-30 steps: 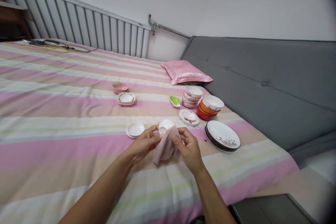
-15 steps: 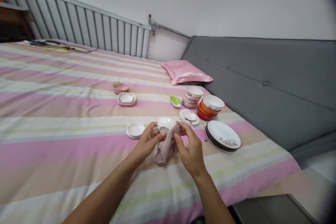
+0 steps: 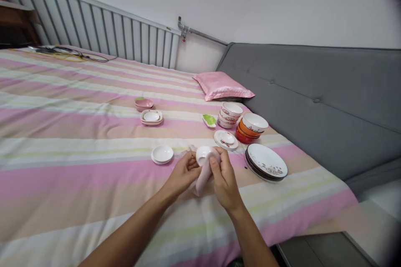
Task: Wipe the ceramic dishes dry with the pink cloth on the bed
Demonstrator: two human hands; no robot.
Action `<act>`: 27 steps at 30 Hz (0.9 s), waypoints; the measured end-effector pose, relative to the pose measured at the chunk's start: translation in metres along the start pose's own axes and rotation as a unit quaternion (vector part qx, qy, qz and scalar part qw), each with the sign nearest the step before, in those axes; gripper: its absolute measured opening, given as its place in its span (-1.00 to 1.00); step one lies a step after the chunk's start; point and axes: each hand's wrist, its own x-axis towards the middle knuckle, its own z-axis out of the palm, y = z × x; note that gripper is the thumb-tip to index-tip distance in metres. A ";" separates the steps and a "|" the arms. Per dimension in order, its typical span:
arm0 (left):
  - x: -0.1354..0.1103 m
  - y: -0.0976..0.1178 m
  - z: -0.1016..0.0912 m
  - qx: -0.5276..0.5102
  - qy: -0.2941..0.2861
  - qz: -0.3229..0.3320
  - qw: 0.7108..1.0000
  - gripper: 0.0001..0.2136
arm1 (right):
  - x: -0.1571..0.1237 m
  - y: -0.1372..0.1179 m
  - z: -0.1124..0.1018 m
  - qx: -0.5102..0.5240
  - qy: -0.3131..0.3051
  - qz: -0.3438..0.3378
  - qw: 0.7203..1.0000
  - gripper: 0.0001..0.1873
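Between my two hands is a small white dish (image 3: 203, 154), tilted so that its underside faces me. My left hand (image 3: 185, 172) grips its left edge with fingers and thumb. A pale pink cloth (image 3: 203, 177) is folded over the right rim, and my right hand (image 3: 224, 177) pinches cloth and dish together there. The cloth's lower part hangs beneath the dish. To the left, a white saucer (image 3: 162, 154) lies stacked on another. Just beyond my right hand sit stacked small plates (image 3: 231, 145) with a little dish on top.
Large plates (image 3: 266, 160) are stacked at right, with orange and red bowls (image 3: 247, 128) and patterned bowls (image 3: 229, 114) behind. A green leaf-shaped dish (image 3: 209, 120), pink bowls (image 3: 144, 103) and oblong dishes (image 3: 151, 117) rest on the striped bedspread (image 3: 94, 175). A pink pillow (image 3: 222, 85) lies by the grey headboard (image 3: 313, 91).
Both hands have moved slightly right with the dish, which has turned. My right hand now presses the cloth over the rim, and the cloth is bunched closer.
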 end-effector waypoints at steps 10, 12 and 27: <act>0.002 0.007 -0.023 0.145 -0.018 0.095 0.985 -0.74 | 0.005 0.002 -0.005 -0.030 -0.096 -0.003 0.995 -0.84; 0.004 0.007 -0.025 0.119 -0.022 0.087 0.989 -0.76 | 0.006 0.004 -0.004 -0.033 -0.101 -0.004 0.994 -0.82; -0.006 0.006 0.003 -0.123 0.024 -0.050 0.991 -0.65 | 0.004 0.011 0.000 0.016 -0.044 -0.005 0.999 -0.82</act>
